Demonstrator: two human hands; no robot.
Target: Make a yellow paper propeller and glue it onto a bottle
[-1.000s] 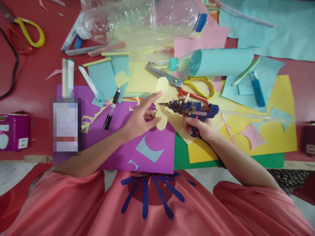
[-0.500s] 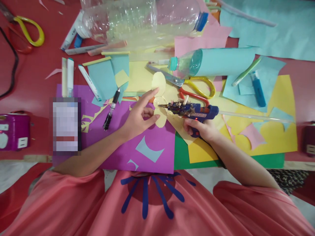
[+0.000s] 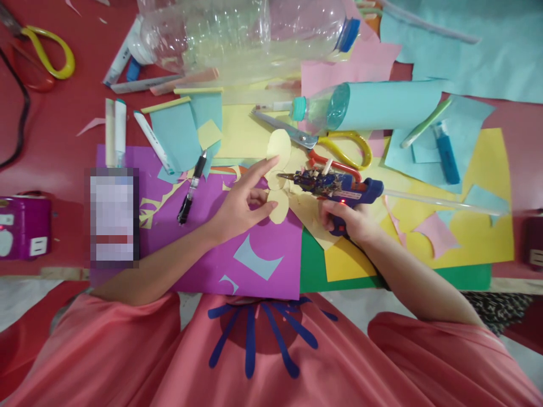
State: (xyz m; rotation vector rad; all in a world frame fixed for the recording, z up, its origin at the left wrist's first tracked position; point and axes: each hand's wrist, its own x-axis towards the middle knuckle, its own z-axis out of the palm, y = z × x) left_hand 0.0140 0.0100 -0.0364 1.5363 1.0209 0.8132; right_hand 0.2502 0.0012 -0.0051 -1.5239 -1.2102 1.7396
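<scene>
My left hand (image 3: 240, 206) touches a pale yellow paper cutout (image 3: 279, 210) of rounded lobes, with the index finger on its upper lobe and the thumb on its lower one. Those two fingers are spread apart, and the others are curled. My right hand (image 3: 350, 221) is wrapped round the handle of a blue glue gun (image 3: 339, 186). A red light glows on the gun, and a long clear glue stick (image 3: 436, 200) sticks out of its back. The gun's nozzle tip is over the middle of the cutout, between finger and thumb.
Scissors (image 3: 345, 150) with yellow and red handles lie behind the gun. Beyond them are a small bottle wrapped in blue paper (image 3: 390, 105) and a large clear bottle (image 3: 241, 34). A black pen (image 3: 193, 186), markers and paper scraps lie on the left.
The glue gun and my right hand have moved slightly to the right. The yellow cutout has shifted a little right and its upper lobe leans more to the right.
</scene>
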